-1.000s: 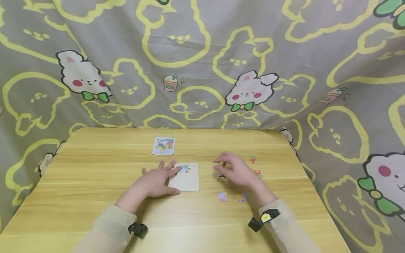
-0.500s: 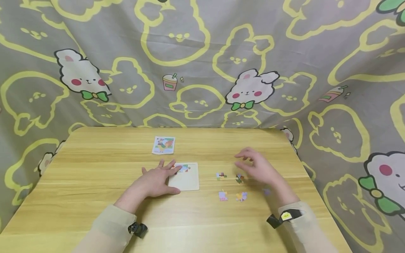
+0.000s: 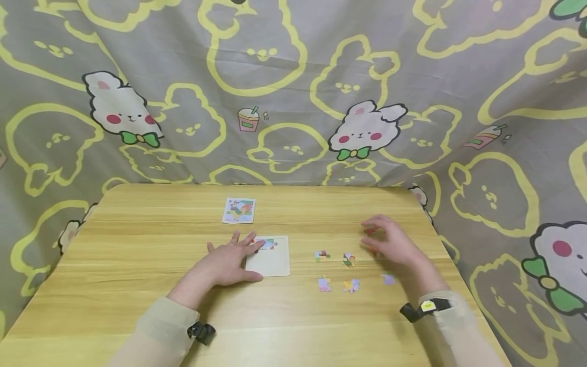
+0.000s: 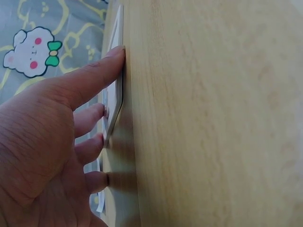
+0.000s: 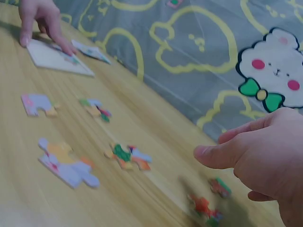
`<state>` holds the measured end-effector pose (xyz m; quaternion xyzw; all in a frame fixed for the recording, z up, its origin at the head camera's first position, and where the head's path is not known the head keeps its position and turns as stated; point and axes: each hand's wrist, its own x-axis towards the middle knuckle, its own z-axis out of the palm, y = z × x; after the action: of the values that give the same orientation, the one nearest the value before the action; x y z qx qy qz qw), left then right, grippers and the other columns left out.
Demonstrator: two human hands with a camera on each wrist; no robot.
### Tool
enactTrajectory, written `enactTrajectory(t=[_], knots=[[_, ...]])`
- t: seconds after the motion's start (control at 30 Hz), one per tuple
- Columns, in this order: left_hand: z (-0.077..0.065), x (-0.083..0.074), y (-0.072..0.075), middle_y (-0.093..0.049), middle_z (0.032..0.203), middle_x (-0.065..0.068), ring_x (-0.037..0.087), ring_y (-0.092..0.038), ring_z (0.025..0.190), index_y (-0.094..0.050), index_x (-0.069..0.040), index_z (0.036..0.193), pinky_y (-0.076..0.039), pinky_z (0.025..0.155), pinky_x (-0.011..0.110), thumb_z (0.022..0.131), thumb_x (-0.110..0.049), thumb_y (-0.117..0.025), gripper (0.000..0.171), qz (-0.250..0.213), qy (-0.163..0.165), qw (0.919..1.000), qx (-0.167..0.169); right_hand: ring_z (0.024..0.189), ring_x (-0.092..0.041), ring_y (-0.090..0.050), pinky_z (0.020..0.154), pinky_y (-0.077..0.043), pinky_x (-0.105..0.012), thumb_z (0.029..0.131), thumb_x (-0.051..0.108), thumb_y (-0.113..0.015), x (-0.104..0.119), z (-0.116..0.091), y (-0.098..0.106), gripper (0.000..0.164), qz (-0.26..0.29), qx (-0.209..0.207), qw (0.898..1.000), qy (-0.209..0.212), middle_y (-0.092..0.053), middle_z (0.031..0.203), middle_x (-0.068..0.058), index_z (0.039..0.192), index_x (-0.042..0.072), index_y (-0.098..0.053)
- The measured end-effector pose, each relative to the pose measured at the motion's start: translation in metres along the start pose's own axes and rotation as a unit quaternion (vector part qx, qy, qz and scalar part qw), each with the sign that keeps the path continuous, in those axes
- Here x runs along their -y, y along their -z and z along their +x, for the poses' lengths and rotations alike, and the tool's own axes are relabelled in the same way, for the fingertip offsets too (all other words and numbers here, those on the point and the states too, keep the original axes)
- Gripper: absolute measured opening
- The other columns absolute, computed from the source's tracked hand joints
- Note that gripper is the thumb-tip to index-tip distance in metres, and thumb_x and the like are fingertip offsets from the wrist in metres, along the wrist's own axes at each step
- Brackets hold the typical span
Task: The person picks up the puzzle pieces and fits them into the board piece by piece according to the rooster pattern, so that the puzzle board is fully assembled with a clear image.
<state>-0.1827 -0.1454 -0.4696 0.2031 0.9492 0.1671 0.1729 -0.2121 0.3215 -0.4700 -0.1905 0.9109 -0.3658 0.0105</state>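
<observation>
The right hand [image 3: 391, 242] has moved rightward, from above the maroon-patched piece [image 3: 323, 254] to above the red pieces [image 5: 201, 204], which a second ago lay beyond its wrist. That piece and the green-orange piece [image 3: 349, 260] are now uncovered to its left. On the hand's near side, the lavender piece [image 3: 388, 279], hidden by the forearm a second ago, has come into view.

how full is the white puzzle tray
Partly filled: puzzle pieces show along the far edge of the tray, while most of its visible base is bare. The left hand hides part.
</observation>
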Motion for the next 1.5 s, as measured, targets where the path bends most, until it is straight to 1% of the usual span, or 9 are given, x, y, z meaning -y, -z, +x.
enactTrajectory(t=[0.2, 0.3, 0.43, 0.53, 0.67, 0.83, 1.0, 1.13, 1.5], knots=[[0.0, 0.001, -0.001, -0.022, 0.174, -0.005, 0.042, -0.011, 0.159, -0.042, -0.034, 0.164, -0.005, 0.094, 0.096, 0.083, -0.073, -0.076, 0.096, 0.004, 0.0, 1.0, 0.001, 0.124, -0.043, -0.059, 0.11, -0.041, -0.064, 0.099, 0.016, -0.078, -0.015, 0.0, 0.002, 0.048, -0.006, -0.008, 0.999, -0.051, -0.06, 0.134, -0.02, 0.139, -0.006, -0.062], [0.0, 0.0, 0.0, -0.022, 0.174, -0.004, 0.043, -0.011, 0.159, -0.041, -0.034, 0.164, -0.005, 0.094, 0.096, 0.083, -0.072, -0.076, 0.096, 0.003, -0.001, 1.0, 0.001, 0.125, -0.044, -0.056, 0.11, -0.04, -0.065, 0.1, 0.024, -0.077, -0.019, -0.001, 0.001, 0.052, -0.032, -0.013, 0.997, -0.069, -0.059, 0.13, -0.02, 0.139, -0.007, -0.061], [-0.001, 0.0, 0.0, -0.022, 0.174, -0.004, 0.043, -0.011, 0.159, -0.041, -0.034, 0.165, -0.005, 0.094, 0.096, 0.084, -0.071, -0.076, 0.096, 0.004, -0.001, 1.0, 0.002, 0.115, -0.041, -0.058, 0.101, -0.045, -0.064, 0.101, 0.03, -0.076, -0.024, -0.003, -0.001, 0.053, -0.073, -0.015, 0.994, -0.078, -0.059, 0.123, -0.019, 0.138, -0.006, -0.062], [-0.001, -0.001, 0.0, -0.022, 0.174, -0.003, 0.043, -0.011, 0.159, -0.041, -0.034, 0.165, -0.005, 0.094, 0.096, 0.084, -0.071, -0.077, 0.096, 0.004, -0.001, 1.0, 0.003, 0.11, -0.039, -0.058, 0.096, -0.045, -0.064, 0.102, 0.032, -0.075, -0.027, -0.003, -0.003, 0.053, -0.086, -0.016, 0.992, -0.086, -0.059, 0.122, -0.018, 0.138, -0.004, -0.063], [-0.001, -0.001, 0.0, -0.023, 0.174, -0.003, 0.043, -0.011, 0.159, -0.041, -0.034, 0.165, -0.005, 0.094, 0.096, 0.084, -0.07, -0.077, 0.096, 0.004, 0.001, 1.0, 0.002, 0.112, -0.038, -0.057, 0.096, -0.044, -0.065, 0.103, 0.032, -0.073, -0.029, -0.003, -0.003, 0.051, -0.087, -0.016, 0.992, -0.093, -0.058, 0.124, -0.019, 0.138, -0.004, -0.063], [-0.001, -0.001, 0.0, -0.023, 0.174, -0.003, 0.044, -0.012, 0.158, -0.042, -0.033, 0.164, -0.005, 0.094, 0.096, 0.084, -0.069, -0.078, 0.095, 0.004, 0.0, 1.0, 0.001, 0.104, -0.034, -0.055, 0.089, -0.048, -0.052, 0.103, 0.027, -0.073, -0.028, -0.001, -0.004, 0.047, -0.064, -0.013, 0.992, -0.105, -0.056, 0.12, -0.019, 0.134, -0.005, -0.058], [-0.002, -0.001, 0.001, -0.024, 0.174, -0.001, 0.045, -0.012, 0.158, -0.042, -0.032, 0.165, -0.006, 0.094, 0.097, 0.085, -0.069, -0.077, 0.095, 0.007, -0.002, 1.0, 0.002, 0.091, -0.027, -0.055, 0.077, -0.049, -0.039, 0.102, 0.017, -0.073, -0.026, 0.001, -0.006, 0.043, -0.036, -0.019, 0.994, -0.097, -0.062, 0.111, -0.015, 0.133, -0.005, -0.053], [-0.002, -0.001, 0.001, -0.025, 0.174, 0.0, 0.046, -0.014, 0.158, -0.043, -0.031, 0.164, -0.006, 0.093, 0.097, 0.085, -0.069, -0.077, 0.094, 0.007, -0.004, 1.0, -0.001, 0.085, -0.023, -0.056, 0.071, -0.048, -0.032, 0.102, 0.013, -0.073, -0.026, 0.002, -0.009, 0.043, -0.028, -0.026, 0.995, -0.087, -0.065, 0.106, -0.011, 0.136, -0.005, -0.054], [-0.002, 0.0, 0.001, -0.025, 0.174, -0.001, 0.045, -0.013, 0.158, -0.043, -0.031, 0.164, -0.006, 0.094, 0.097, 0.085, -0.069, -0.077, 0.095, 0.006, -0.003, 1.0, -0.001, 0.089, -0.02, -0.066, 0.079, -0.057, -0.034, 0.1, 0.01, -0.075, -0.023, 0.002, -0.015, 0.048, -0.033, -0.017, 0.997, -0.066, -0.07, 0.105, -0.009, 0.141, -0.008, -0.059]])
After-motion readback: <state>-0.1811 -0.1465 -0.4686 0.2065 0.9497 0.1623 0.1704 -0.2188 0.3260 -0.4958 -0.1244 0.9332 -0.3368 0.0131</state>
